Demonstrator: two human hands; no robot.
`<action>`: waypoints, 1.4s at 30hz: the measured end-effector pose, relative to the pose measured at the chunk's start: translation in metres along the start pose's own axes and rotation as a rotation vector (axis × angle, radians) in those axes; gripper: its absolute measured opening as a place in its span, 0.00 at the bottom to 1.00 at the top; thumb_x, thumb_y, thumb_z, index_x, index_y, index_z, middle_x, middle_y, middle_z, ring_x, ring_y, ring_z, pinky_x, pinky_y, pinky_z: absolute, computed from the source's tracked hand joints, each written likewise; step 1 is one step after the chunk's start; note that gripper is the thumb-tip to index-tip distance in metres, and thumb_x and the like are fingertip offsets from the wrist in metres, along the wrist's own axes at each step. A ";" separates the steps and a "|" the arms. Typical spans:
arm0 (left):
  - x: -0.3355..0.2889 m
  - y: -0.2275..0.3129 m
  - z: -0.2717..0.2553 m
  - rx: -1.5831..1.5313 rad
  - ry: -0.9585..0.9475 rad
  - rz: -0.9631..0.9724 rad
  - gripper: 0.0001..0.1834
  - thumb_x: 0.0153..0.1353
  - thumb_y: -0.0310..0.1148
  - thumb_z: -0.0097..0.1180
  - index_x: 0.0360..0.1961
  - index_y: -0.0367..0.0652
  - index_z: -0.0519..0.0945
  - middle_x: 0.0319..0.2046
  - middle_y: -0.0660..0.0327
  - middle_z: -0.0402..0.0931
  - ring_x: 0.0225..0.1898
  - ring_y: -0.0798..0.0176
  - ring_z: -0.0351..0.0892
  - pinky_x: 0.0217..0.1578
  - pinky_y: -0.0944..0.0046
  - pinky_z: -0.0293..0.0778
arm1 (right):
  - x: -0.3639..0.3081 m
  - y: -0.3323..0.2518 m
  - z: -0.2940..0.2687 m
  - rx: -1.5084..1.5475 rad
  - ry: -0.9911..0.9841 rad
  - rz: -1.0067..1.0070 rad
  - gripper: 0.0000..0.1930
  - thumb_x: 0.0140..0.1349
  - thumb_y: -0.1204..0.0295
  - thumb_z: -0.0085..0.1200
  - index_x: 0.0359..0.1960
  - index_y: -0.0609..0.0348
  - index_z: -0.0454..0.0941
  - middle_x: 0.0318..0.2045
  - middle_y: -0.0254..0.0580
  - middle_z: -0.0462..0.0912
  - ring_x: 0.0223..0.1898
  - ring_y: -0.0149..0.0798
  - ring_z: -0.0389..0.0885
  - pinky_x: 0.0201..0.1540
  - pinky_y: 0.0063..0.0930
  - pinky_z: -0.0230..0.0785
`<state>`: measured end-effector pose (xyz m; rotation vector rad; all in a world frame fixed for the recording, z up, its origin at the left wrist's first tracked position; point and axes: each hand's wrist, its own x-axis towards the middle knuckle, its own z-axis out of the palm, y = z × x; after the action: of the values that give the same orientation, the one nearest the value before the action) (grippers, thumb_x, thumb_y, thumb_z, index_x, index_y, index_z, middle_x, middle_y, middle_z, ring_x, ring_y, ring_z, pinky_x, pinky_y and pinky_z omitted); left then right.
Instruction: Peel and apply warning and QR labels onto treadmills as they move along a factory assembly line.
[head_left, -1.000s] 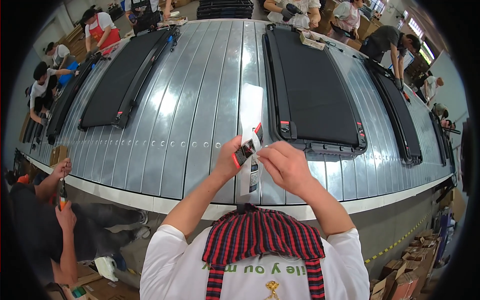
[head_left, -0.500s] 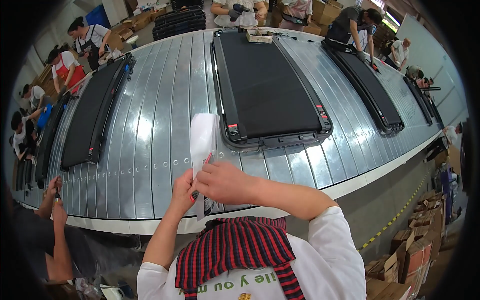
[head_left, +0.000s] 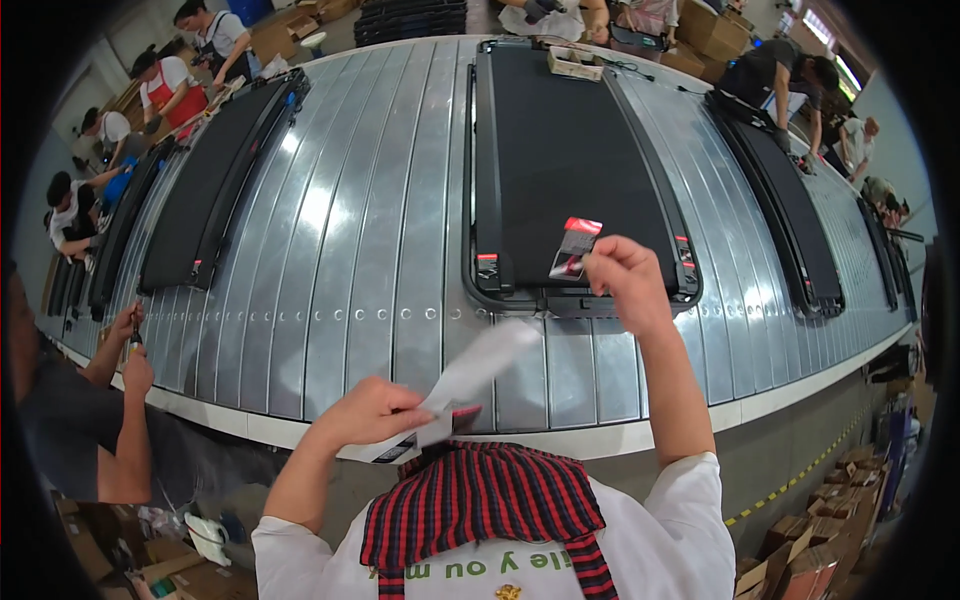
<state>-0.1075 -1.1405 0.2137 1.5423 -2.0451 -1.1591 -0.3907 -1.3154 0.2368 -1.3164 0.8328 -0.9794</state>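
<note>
Near my body, my left hand (head_left: 368,412) pinches a white label strip (head_left: 478,362), which slants up to the right and is smeared at its far end. Some dark and red print shows where the strip hangs below the fingers. My right hand (head_left: 628,278) is raised over the near end of a long black panel (head_left: 565,170) in a black frame. Between its thumb and fingers is a small label (head_left: 577,245), red at the top and grey and dark below. It appears to be held above the panel, though contact cannot be judged. Small red labels (head_left: 487,262) mark the frame's near corners.
The panel lies on a slatted metal table (head_left: 340,250). A small box (head_left: 575,64) sits on its far end. More black panels (head_left: 215,190) lie to both sides, with people working at them. A person close on my left (head_left: 90,400) holds a tool. Cartons (head_left: 810,540) stand at lower right.
My hands have parted: the right has moved up and right to the panel with a label. My left hand has stayed low with the strip, now tilted right. The view has shifted.
</note>
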 end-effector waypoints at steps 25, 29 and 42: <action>0.129 -0.162 0.025 0.660 0.064 -0.115 0.12 0.52 0.45 0.51 0.29 0.49 0.78 0.22 0.58 0.72 0.27 0.52 0.74 0.24 0.54 0.67 | 0.168 0.185 0.026 -0.091 -0.024 0.722 0.05 0.50 0.75 0.55 0.20 0.61 0.74 0.11 0.30 0.66 0.10 0.22 0.58 0.11 0.18 0.45; 0.139 -0.149 0.016 0.446 0.196 -0.250 0.18 0.53 0.47 0.50 0.40 0.49 0.75 0.31 0.57 0.76 0.32 0.51 0.75 0.27 0.55 0.70 | 0.166 0.185 0.032 -0.115 0.006 0.706 0.05 0.50 0.75 0.55 0.20 0.61 0.74 0.11 0.31 0.67 0.10 0.22 0.58 0.10 0.17 0.46; 0.142 -0.154 0.021 0.353 0.330 -0.168 0.12 0.58 0.39 0.45 0.42 0.49 0.72 0.28 0.60 0.76 0.31 0.53 0.76 0.28 0.53 0.71 | 0.163 0.184 0.033 -0.114 0.055 0.676 0.06 0.51 0.75 0.55 0.20 0.62 0.73 0.10 0.30 0.67 0.10 0.21 0.59 0.10 0.17 0.46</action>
<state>-0.0735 -1.2737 0.0542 1.9503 -1.9953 -0.5566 -0.2788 -1.4539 0.0639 -0.9895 1.2797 -0.4357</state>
